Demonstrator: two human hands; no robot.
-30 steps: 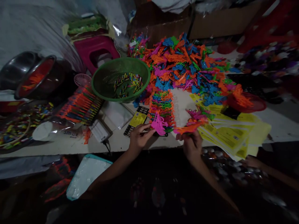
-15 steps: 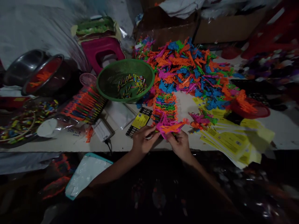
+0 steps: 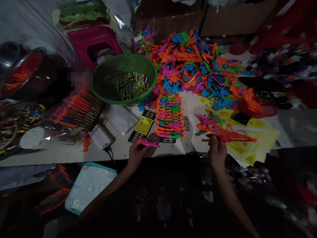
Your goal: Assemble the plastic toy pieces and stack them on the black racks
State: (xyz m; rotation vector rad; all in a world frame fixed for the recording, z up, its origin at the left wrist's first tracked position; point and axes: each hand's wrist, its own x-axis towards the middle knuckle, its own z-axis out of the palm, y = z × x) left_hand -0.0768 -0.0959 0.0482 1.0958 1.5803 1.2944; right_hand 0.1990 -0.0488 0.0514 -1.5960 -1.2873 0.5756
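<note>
My left hand point(image 3: 136, 153) is closed on a thin pink plastic toy piece point(image 3: 150, 143) near the table's front edge. To the right, my right hand point(image 3: 218, 150) grips a bundle of orange and pink plastic toy pieces point(image 3: 236, 135), blurred, above yellow printed sheets point(image 3: 247, 152). Between the hands a row of colourful plastic toy pieces point(image 3: 170, 115) lies stacked on a black rack point(image 3: 167, 140). Left of it is another black rack with a yellow card point(image 3: 143, 126). A small cluster of toy pieces point(image 3: 208, 119) lies just behind my right hand.
A big heap of toy pieces point(image 3: 190, 66) covers the back. A green basket point(image 3: 99, 94) holds small coloured tubes. A second filled row point(image 3: 76, 110), a white box with a cable point(image 3: 101, 137), and a red dish point(image 3: 267, 110) stand about. A pink stool point(image 3: 91, 36) is behind.
My hands have moved apart, left hand to the left and right hand to the right, each with pink or orange pieces. The stacked row between them is uncovered. The view has shifted.
</note>
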